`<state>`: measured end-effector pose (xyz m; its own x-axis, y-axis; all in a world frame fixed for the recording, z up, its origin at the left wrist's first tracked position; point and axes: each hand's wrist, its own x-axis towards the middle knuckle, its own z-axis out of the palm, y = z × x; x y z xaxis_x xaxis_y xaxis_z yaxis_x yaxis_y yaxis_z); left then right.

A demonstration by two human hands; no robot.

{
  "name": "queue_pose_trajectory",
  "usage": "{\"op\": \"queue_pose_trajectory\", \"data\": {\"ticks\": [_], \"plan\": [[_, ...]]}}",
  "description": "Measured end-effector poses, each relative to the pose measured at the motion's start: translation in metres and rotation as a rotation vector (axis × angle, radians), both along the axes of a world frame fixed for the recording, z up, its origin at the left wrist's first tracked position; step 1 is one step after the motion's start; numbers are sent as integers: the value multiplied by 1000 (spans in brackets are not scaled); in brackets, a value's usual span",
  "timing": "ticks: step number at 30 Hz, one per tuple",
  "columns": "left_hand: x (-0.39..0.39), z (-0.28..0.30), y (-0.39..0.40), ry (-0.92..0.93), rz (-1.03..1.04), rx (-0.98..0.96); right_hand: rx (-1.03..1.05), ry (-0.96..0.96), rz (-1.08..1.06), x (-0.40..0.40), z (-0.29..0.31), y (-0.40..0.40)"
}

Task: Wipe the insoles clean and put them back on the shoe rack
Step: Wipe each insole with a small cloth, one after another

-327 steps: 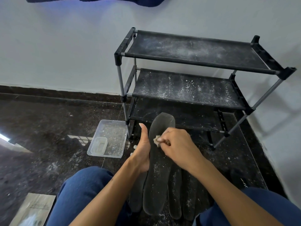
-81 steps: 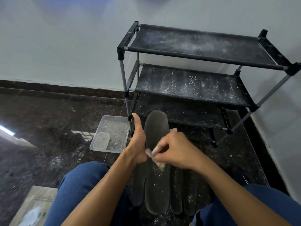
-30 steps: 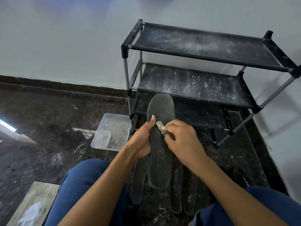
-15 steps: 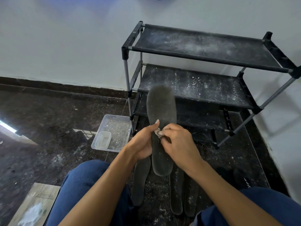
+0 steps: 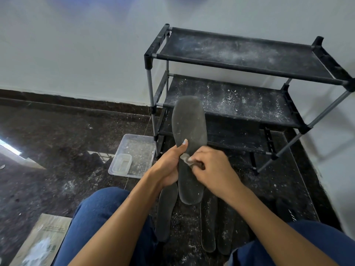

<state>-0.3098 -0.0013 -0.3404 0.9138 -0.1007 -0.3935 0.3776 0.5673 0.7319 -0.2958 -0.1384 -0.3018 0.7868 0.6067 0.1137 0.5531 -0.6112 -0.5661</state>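
A dark grey insole (image 5: 189, 129) is held upright in front of the shoe rack (image 5: 247, 68). My left hand (image 5: 169, 167) grips it at its left edge, thumb on its face. My right hand (image 5: 213, 169) pinches a small crumpled grey wipe (image 5: 185, 158) and presses it against the insole's middle. Three more dusty insoles lie on the floor below my hands: one on the left (image 5: 166, 212) and two on the right (image 5: 208, 225). The rack's three black shelves are speckled with white dust and hold nothing.
A clear plastic tray (image 5: 134, 150) with a smaller clear tub (image 5: 122, 164) in it sits on the dark floor left of the rack. A flat paper packet (image 5: 41, 240) lies at bottom left. My knees in blue trousers frame the insoles. A white wall stands behind the rack.
The held insole has been lifted higher and more upright over the last second. My right hand with the wipe has slid from the upper part down to the insole's middle.
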Motion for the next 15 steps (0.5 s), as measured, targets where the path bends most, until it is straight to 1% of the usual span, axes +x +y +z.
{"op": "queue_pose_trajectory", "data": {"ticks": [2, 4, 5, 6, 8, 10, 12, 13, 15], "plan": [[1, 0, 1, 10, 5, -7, -85, 105, 80, -5, -2, 0], [-1, 0, 2, 22, 30, -7, -88, 260, 137, -8, -1, -2], [0, -1, 2, 25, 37, -2, -68, 271, 128, -8, 0, -3], [1, 1, 2, 28, 39, -4, -37, 207, 94, -6, 0, -4], [2, 0, 3, 52, 67, -12, -15, -3, 24, 0, 1, -4], [2, 0, 3, 59, 73, -10, -40, -79, 9, 0, 2, 0], [2, 0, 3, 46, 48, 0, -141, -7, 57, -5, -2, 3], [1, -2, 3, 36, 46, 5, -198, 72, 82, -7, -3, 3], [1, -1, 3, 22, 70, -3, -244, 255, 113, -10, -3, 0]]}}
